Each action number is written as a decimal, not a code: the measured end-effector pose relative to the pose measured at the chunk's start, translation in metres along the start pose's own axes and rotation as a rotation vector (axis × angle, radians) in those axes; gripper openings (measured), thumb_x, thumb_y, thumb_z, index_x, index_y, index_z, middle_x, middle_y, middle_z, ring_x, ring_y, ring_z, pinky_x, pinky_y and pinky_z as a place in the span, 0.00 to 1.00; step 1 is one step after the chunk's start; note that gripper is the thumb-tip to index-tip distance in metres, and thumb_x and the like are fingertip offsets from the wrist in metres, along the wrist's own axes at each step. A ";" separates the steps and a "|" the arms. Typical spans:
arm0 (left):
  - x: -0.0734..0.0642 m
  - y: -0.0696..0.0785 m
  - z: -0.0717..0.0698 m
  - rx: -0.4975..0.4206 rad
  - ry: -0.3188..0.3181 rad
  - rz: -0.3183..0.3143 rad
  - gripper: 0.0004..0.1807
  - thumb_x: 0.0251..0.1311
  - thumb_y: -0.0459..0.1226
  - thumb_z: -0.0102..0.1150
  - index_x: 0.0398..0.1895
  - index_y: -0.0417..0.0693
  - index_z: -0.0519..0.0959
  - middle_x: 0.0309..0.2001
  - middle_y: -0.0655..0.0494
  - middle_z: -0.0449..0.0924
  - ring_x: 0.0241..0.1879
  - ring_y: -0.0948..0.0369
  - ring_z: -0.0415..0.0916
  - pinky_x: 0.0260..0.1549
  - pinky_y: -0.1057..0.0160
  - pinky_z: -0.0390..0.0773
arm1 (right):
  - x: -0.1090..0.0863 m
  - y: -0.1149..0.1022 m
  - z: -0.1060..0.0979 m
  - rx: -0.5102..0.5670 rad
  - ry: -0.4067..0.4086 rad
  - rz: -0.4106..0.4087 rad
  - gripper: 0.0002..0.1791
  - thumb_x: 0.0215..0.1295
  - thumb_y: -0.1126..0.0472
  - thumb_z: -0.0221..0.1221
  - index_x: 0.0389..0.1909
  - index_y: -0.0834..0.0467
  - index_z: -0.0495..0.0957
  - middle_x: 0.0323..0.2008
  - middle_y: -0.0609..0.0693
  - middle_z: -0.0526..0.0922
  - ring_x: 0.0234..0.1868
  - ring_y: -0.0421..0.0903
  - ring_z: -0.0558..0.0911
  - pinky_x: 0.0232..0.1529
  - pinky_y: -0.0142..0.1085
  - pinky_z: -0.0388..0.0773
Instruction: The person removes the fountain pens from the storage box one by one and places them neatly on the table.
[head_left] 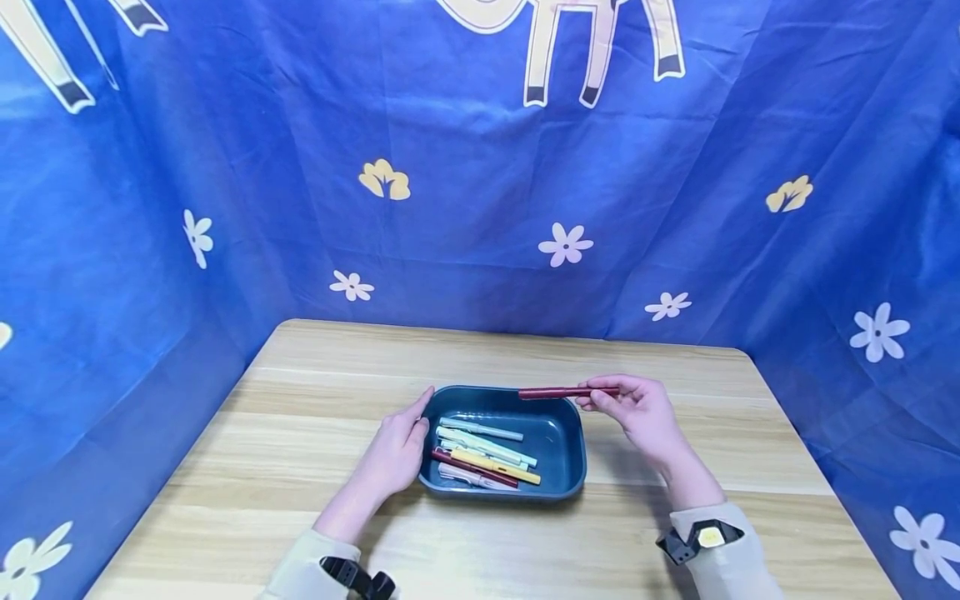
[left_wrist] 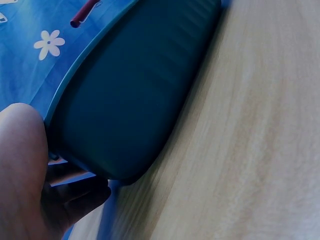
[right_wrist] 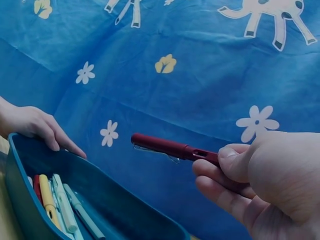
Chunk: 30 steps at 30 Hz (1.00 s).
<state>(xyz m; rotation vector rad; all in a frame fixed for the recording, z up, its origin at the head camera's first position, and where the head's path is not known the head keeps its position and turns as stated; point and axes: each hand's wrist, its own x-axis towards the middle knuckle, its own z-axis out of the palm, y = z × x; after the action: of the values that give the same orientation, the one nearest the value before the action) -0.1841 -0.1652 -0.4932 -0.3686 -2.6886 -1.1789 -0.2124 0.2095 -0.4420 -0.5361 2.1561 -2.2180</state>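
A dark red pen (right_wrist: 165, 146) with a wire clip is pinched between the thumb and fingers of my right hand (head_left: 636, 410). It lies nearly level above the back right rim of a dark teal bin (head_left: 562, 492). My left hand (head_left: 395, 446) grips that bin by its left end, with the thumb at the rim and other fingers around the outside wall in the left wrist view. Inside, on the left half of the floor, several pens lie close together: pale green pens (head_left: 487, 432), a yellow pen (head_left: 495, 466), another dark red pen (head_left: 502, 478) and a pale lilac pen (head_left: 465, 475).
The bin stands on a light wood table (head_left: 315, 400), whose rear edge meets a blue curtain (head_left: 465, 250) printed with flowers and animals. More of the same curtain hangs at both sides. Dark straps with small devices (head_left: 701, 537) sit on both sleeves.
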 end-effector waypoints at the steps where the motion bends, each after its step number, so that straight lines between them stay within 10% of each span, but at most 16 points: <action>1: 0.000 0.000 0.000 -0.002 -0.001 -0.002 0.27 0.73 0.34 0.43 0.75 0.49 0.61 0.68 0.44 0.65 0.66 0.49 0.65 0.65 0.48 0.64 | 0.000 0.000 -0.002 0.003 0.002 -0.002 0.16 0.65 0.69 0.61 0.50 0.77 0.76 0.40 0.71 0.83 0.39 0.53 0.87 0.49 0.42 0.81; 30: 0.000 0.001 0.001 -0.004 0.011 -0.006 0.27 0.73 0.33 0.44 0.74 0.48 0.61 0.67 0.42 0.66 0.65 0.48 0.66 0.65 0.46 0.64 | -0.012 0.016 -0.049 0.086 0.058 0.045 0.20 0.66 0.70 0.60 0.53 0.80 0.72 0.40 0.65 0.85 0.40 0.52 0.87 0.51 0.43 0.80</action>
<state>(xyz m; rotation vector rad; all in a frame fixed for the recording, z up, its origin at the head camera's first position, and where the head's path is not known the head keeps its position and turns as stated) -0.1837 -0.1639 -0.4938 -0.3540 -2.6805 -1.1846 -0.2170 0.2584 -0.4604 -0.4214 2.0653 -2.3169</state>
